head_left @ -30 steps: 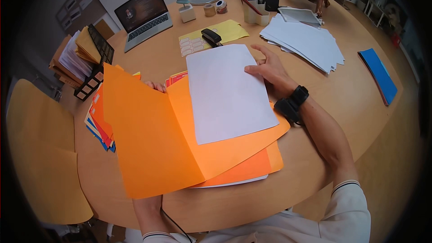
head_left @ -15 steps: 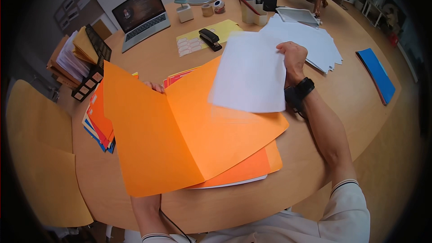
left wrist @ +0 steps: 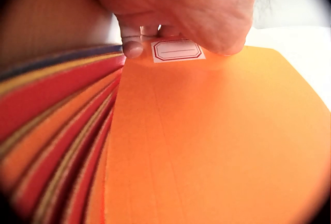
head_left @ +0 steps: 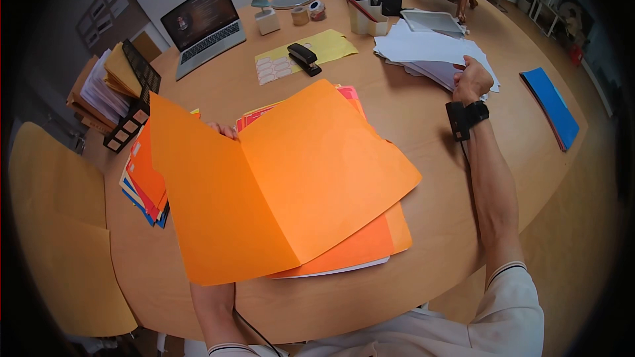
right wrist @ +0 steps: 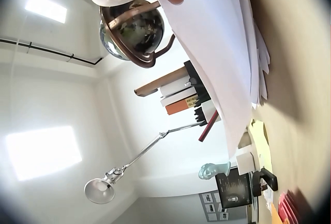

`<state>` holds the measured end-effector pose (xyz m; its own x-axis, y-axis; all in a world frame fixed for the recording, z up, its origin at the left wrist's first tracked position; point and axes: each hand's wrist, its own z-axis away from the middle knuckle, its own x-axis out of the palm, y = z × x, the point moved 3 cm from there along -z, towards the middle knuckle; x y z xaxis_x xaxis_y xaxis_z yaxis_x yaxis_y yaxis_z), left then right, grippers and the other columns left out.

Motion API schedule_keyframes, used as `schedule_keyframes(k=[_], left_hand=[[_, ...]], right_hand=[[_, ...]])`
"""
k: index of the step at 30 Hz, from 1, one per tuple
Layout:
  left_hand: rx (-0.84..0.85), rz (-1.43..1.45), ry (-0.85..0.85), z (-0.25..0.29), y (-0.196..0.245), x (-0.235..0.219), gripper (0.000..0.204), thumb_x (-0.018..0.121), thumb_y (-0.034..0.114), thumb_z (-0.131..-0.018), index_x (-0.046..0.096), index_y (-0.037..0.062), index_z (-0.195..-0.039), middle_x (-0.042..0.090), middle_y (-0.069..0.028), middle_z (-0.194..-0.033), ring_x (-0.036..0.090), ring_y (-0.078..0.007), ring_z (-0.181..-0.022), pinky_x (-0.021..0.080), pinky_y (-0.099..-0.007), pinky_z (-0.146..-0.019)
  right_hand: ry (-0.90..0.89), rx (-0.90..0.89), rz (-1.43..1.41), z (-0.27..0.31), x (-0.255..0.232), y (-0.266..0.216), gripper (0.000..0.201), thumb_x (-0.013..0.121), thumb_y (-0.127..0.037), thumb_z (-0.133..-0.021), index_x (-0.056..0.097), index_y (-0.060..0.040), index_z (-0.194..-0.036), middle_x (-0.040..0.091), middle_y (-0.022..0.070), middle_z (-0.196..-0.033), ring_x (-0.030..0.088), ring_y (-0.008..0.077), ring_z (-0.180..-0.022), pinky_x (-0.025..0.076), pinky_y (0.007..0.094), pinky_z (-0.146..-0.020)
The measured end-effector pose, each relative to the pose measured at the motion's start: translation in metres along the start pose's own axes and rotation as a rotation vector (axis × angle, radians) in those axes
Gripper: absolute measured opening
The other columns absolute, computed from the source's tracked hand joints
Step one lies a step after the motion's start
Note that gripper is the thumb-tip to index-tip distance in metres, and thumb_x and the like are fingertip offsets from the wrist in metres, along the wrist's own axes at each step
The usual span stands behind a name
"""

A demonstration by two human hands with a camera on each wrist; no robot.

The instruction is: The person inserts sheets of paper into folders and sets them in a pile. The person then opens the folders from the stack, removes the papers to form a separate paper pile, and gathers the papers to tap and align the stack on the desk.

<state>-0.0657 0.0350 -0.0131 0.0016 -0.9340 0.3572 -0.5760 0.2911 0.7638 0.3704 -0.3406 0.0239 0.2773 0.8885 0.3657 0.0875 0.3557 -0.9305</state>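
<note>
An orange folder (head_left: 317,165) lies spread, its left flap raised. My left hand (head_left: 227,131) grips the folder at its edge, mostly hidden behind that flap. In the left wrist view, fingers (left wrist: 133,49) curl at the edge beside a red-bordered white label (left wrist: 178,50). Over the pile of white paper (head_left: 423,73) at the right, my right hand (head_left: 475,82) pinches a white sheet (head_left: 418,47) by its near edge. The right wrist view shows this sheet (right wrist: 212,38) bowed above the pile. Another orange folder (head_left: 354,248) lies under the open one.
Several coloured folders (head_left: 145,182) are stacked left of the flap. Behind stand a black stapler (head_left: 304,59) on yellow sheets (head_left: 327,45), a laptop (head_left: 208,33) and a pen holder (head_left: 368,20). A blue folder (head_left: 550,109) lies near the right edge.
My right hand has lifted the white sheet off the open orange folder and carried it right and away to the paper pile. The left hand still holds the folder.
</note>
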Motion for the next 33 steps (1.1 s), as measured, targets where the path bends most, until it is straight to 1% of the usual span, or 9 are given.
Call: schedule_keyframes(k=[6, 17, 23, 25, 26, 28, 30, 31, 33], left_hand=[[-0.024, 0.044, -0.05, 0.002, -0.002, 0.0, 0.028, 0.064, 0.03, -0.099, 0.058, 0.0071, -0.114, 0.064, -0.0154, -0.113, 0.059, -0.0294, -0.115, 0.05, -0.043, -0.102], [0.015, 0.056, -0.087, 0.0, -0.005, 0.001, 0.025, 0.063, 0.031, -0.1, 0.057, 0.0083, -0.11, 0.065, -0.0154, -0.112, 0.06, -0.0291, -0.11, 0.051, -0.041, -0.098], [0.113, 0.055, 0.363, 0.009, -0.01, 0.021, 0.025, 0.065, 0.032, -0.099, 0.056, 0.0094, -0.095, 0.062, -0.0077, -0.087, 0.057, -0.0196, -0.085, 0.047, -0.0288, -0.075], [0.112, -0.439, 0.547, 0.006, 0.005, 0.034, 0.028, 0.063, 0.032, -0.102, 0.053, 0.009, -0.091, 0.057, -0.0031, -0.078, 0.051, -0.0124, -0.07, 0.043, -0.0236, -0.064], [0.112, -0.439, 0.545, 0.0, 0.003, 0.04, 0.028, 0.063, 0.032, -0.102, 0.053, 0.009, -0.091, 0.057, -0.0031, -0.078, 0.051, -0.0124, -0.07, 0.043, -0.0236, -0.064], [0.033, -0.606, 0.963, -0.006, 0.001, 0.04, 0.025, 0.061, 0.029, -0.104, 0.054, 0.0077, -0.093, 0.058, -0.0006, -0.078, 0.048, -0.0064, -0.062, 0.04, -0.021, -0.057], [-0.032, -0.604, 0.941, -0.002, 0.005, 0.037, 0.023, 0.064, 0.027, -0.103, 0.055, 0.0074, -0.094, 0.059, -0.0002, -0.079, 0.05, -0.0051, -0.065, 0.04, -0.0208, -0.058], [-0.096, -0.601, 0.919, -0.001, 0.005, 0.035, 0.022, 0.066, 0.026, -0.102, 0.056, 0.007, -0.096, 0.06, 0.0003, -0.081, 0.052, -0.0037, -0.067, 0.041, -0.0206, -0.058], [-0.115, -0.672, 0.889, -0.002, 0.003, 0.036, 0.02, 0.069, 0.021, -0.099, 0.058, 0.0042, -0.101, 0.061, 0.0, -0.084, 0.054, -0.0063, -0.071, 0.045, -0.0215, -0.063]], right_hand=[[0.094, -0.05, 0.091, -0.008, 0.0, 0.0, 0.023, 0.063, -0.013, -0.089, 0.073, 0.0076, -0.093, 0.072, 0.0145, -0.076, 0.063, 0.0243, -0.043, 0.042, 0.0342, -0.037], [-0.009, -0.028, 0.195, 0.018, 0.006, 0.006, 0.034, 0.055, -0.017, -0.095, 0.071, 0.0057, -0.115, 0.074, 0.0143, -0.08, 0.067, 0.0239, -0.048, 0.045, 0.0304, -0.037], [-0.116, -0.133, 0.222, 0.022, 0.013, 0.024, 0.035, 0.059, -0.018, -0.094, 0.07, 0.0044, -0.12, 0.074, 0.0131, -0.08, 0.064, 0.0191, -0.049, 0.046, 0.0286, -0.045], [-0.127, -0.203, 0.225, 0.021, 0.015, 0.028, 0.036, 0.062, -0.02, -0.094, 0.071, 0.0043, -0.119, 0.072, 0.0116, -0.078, 0.062, 0.0169, -0.049, 0.047, 0.0284, -0.049], [-0.191, -0.209, 0.201, 0.026, 0.019, 0.029, 0.036, 0.066, -0.024, -0.094, 0.072, 0.0038, -0.116, 0.07, 0.0099, -0.076, 0.06, 0.0148, -0.049, 0.046, 0.0281, -0.05], [-0.253, -0.214, 0.177, 0.038, 0.023, 0.026, 0.037, 0.069, -0.028, -0.093, 0.074, 0.0034, -0.113, 0.069, 0.0082, -0.073, 0.057, 0.0128, -0.05, 0.046, 0.0277, -0.052], [-0.658, -0.032, 0.392, 0.058, 0.034, 0.019, 0.046, 0.072, -0.042, -0.091, 0.075, 0.0038, -0.097, 0.065, 0.0055, -0.068, 0.052, 0.0105, -0.048, 0.043, 0.0254, -0.048], [-0.657, -0.031, 0.392, 0.066, 0.035, 0.015, 0.046, 0.072, -0.042, -0.091, 0.075, 0.0038, -0.097, 0.065, 0.0055, -0.068, 0.052, 0.0105, -0.048, 0.043, 0.0254, -0.048], [-1.005, 0.119, 0.632, 0.091, 0.041, 0.014, 0.058, 0.067, -0.056, -0.092, 0.072, 0.0013, -0.083, 0.065, 0.0057, -0.062, 0.056, 0.0107, -0.049, 0.042, 0.0239, -0.045]])
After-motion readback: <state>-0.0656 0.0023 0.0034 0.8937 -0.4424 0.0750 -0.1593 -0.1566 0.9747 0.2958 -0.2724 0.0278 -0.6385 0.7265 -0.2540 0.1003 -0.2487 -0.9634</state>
